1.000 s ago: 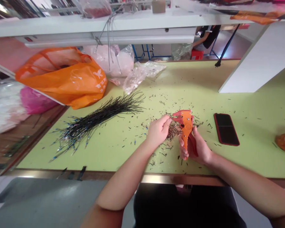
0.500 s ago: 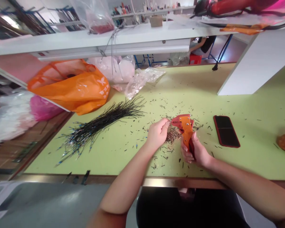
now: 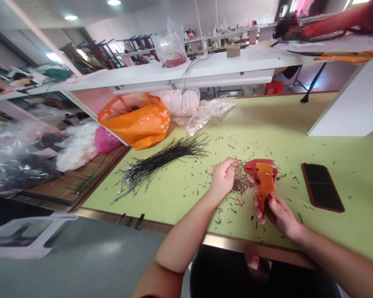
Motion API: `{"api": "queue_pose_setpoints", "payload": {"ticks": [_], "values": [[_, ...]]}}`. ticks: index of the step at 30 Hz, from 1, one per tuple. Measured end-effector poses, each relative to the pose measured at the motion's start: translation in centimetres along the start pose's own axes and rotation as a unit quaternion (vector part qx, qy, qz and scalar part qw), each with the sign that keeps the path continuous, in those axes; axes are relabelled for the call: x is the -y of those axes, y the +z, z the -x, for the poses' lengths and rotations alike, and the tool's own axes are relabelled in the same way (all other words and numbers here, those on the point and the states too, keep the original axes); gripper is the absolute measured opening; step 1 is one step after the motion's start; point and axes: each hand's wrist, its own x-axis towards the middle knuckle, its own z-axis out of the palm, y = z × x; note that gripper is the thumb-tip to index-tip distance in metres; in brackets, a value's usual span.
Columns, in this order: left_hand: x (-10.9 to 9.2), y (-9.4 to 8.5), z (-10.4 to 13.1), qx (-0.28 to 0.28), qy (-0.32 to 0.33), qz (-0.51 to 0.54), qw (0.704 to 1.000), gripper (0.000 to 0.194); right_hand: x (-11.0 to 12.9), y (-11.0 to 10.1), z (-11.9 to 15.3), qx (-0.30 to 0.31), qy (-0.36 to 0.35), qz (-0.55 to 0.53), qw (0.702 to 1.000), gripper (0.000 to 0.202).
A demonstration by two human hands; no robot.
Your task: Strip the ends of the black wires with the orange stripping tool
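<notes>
My right hand (image 3: 275, 211) is wrapped around the grip of an orange and red pistol-style wire stripper (image 3: 265, 176), whose jaws point left. Just left of those jaws, my left hand (image 3: 224, 176) is closed in a pinch on a thin wire; little more than a tip shows at the fingers, and the rest is hidden. Below the tool's head lies a heap of short dark offcuts (image 3: 243, 184), with more scattered around it. A long bundle of black wires (image 3: 164, 159), some with blue ends, rests on the table to the left.
The green table (image 3: 267, 120) carries a phone (image 3: 323, 187) at right. An orange bag (image 3: 139, 124) and clear plastic bags (image 3: 208, 112) sit at the back left. A white shelf (image 3: 217, 66) spans the rear, with a white upright panel (image 3: 345, 103) at right.
The view has turned left and up, so things appear further right and lower. The left fingers and the stripper's jaws now stand slightly further apart. Both hands keep their grips.
</notes>
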Motion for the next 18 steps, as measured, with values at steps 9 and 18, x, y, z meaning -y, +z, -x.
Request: {"api": "queue_pose_setpoints", "payload": {"ticks": [9,18], "values": [[-0.1,0.7,-0.1,-0.014,-0.007,-0.025,1.000,0.031,0.7,0.6,-0.8,-0.032,-0.074,0.124,0.989,0.041],[0.8,1.4,0.6,0.029,0.043,-0.058,0.997,0.023,0.0,-0.4,-2.9,-0.020,0.015,-0.029,0.999,0.032]]}}
